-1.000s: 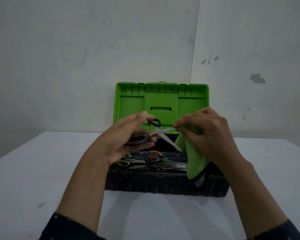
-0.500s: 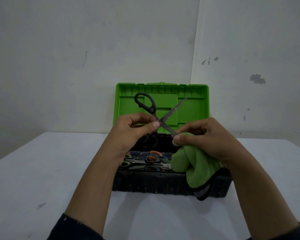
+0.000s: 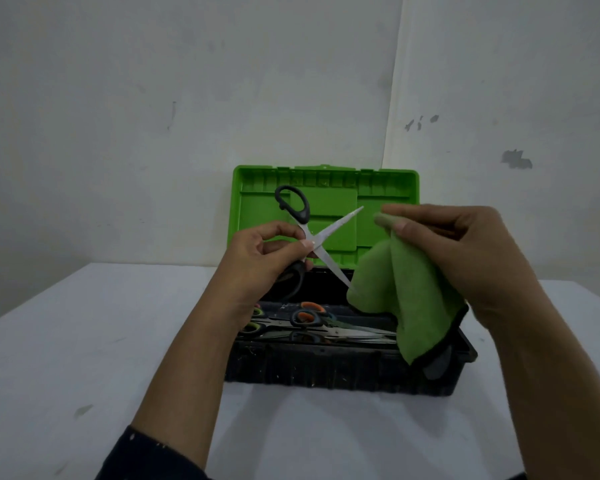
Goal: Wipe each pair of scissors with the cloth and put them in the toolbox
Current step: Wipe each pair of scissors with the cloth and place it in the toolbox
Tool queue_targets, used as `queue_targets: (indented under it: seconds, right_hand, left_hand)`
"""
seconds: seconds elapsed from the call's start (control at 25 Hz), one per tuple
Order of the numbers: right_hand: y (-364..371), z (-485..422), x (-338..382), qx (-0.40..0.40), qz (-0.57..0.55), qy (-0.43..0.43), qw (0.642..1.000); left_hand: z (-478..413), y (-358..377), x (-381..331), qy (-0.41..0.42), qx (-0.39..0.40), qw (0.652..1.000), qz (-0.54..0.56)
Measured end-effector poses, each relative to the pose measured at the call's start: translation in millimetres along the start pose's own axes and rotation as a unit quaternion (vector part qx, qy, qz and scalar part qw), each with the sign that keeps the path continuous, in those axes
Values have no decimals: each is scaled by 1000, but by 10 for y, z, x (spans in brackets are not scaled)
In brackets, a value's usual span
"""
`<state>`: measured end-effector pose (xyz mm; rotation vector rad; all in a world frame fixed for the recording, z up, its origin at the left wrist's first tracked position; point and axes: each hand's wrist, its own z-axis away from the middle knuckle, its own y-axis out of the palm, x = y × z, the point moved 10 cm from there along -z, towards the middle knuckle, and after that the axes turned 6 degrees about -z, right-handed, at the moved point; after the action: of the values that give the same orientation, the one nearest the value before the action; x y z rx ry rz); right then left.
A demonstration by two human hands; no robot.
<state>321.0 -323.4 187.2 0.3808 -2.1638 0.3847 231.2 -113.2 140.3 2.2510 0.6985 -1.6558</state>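
Scissors (image 3: 338,222) pinched by left hand (image 3: 257,261); right hand (image 3: 465,251) pinching cloth (image 3: 406,289), raised, maybe grazing blade.

The flat white table (image 3: 84,341) has a black plastic toolbox (image 3: 326,370) sitting on it, with its green lid (image 3: 257,209) standing open.

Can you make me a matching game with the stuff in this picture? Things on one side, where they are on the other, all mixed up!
1. black scissors
2. green cloth
3. green lid
4. orange-handled scissors

A. lying inside the toolbox
B. held up in the left hand, blades open
C. hanging from the right hand
D. standing upright at the back

Pairs: 1-B, 2-C, 3-D, 4-A.
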Motion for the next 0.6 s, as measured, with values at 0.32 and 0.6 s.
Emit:
queue_targets:
  seconds: [0.32,0.6]
  right_hand:
    - [695,279,205,-58,262,-360,893]
    - [307,166,165,-122,244,-319,908]
  left_hand:
    - [2,36,-79,29,-20,999,-1]
    - [-32,32,6,20,-17,1000,-17]
